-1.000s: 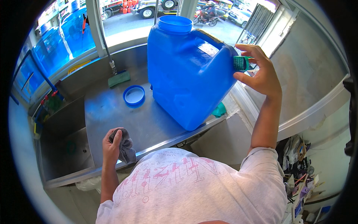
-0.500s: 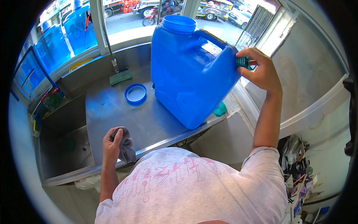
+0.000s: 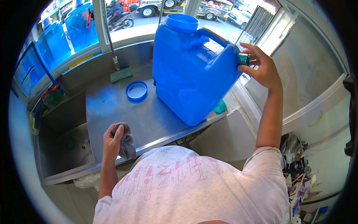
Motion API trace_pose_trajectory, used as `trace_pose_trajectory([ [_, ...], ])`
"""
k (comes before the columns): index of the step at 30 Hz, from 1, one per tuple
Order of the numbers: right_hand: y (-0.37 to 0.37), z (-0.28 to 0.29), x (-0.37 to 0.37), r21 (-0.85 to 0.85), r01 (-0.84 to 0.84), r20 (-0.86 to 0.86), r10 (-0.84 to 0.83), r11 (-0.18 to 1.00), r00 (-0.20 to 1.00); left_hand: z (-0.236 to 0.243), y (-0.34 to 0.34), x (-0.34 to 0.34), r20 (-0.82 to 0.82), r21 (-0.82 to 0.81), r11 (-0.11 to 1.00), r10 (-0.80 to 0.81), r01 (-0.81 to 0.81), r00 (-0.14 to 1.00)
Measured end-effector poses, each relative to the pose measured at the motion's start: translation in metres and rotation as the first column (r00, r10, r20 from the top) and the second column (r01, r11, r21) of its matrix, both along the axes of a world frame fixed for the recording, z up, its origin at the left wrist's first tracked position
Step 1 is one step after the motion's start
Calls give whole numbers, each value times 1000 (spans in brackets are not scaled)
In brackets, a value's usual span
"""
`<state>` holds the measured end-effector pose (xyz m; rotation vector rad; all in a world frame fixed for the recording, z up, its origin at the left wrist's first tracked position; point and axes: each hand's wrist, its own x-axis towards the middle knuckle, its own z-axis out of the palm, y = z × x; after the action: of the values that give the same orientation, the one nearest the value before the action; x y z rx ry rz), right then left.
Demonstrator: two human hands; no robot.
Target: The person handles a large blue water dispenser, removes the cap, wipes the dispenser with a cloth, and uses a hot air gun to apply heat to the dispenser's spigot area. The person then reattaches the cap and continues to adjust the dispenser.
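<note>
A large blue plastic water jug (image 3: 186, 78) stands on the steel counter, its wide round mouth uncovered at the top. My right hand (image 3: 262, 67) is at the jug's upper right corner, thumb and fingers closed around a small green ribbed cap (image 3: 244, 59) there. Down at the counter's front edge, my left hand (image 3: 112, 143) grips a crumpled grey cloth (image 3: 128, 142). A round blue lid (image 3: 136, 92) with a pale inside lies on the counter left of the jug.
A steel sink basin (image 3: 65, 138) lies to the left of the counter. Behind the lid is a green scrubbing pad (image 3: 121, 75). Something green (image 3: 220, 107) sits low beside the jug's right side. Blue containers (image 3: 54, 43) show behind the window at the left.
The fingers of my right hand have shifted on the green cap, the index finger lifting off it. My left hand still holds the cloth. A motorcycle outside has moved left.
</note>
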<state>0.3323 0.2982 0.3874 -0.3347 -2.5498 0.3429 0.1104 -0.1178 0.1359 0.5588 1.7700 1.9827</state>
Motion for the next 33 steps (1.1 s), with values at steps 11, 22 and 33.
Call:
trace_pose_trajectory([
  [11, -16, -2, 11, 280, 96, -222, -32, 955, 974, 9, -2, -4, 29, 10, 1000, -17, 17, 999],
  [22, -163, -155, -54, -306, -435, -135, 413, 847, 901, 35, 62, -5, -30, 161, 825, -544, 541, 839],
  [33, -156, -224, -13, -882, -324, -388, -135, 343, 912, 9, 102, -23, -188, 129, 784, -582, 607, 791],
])
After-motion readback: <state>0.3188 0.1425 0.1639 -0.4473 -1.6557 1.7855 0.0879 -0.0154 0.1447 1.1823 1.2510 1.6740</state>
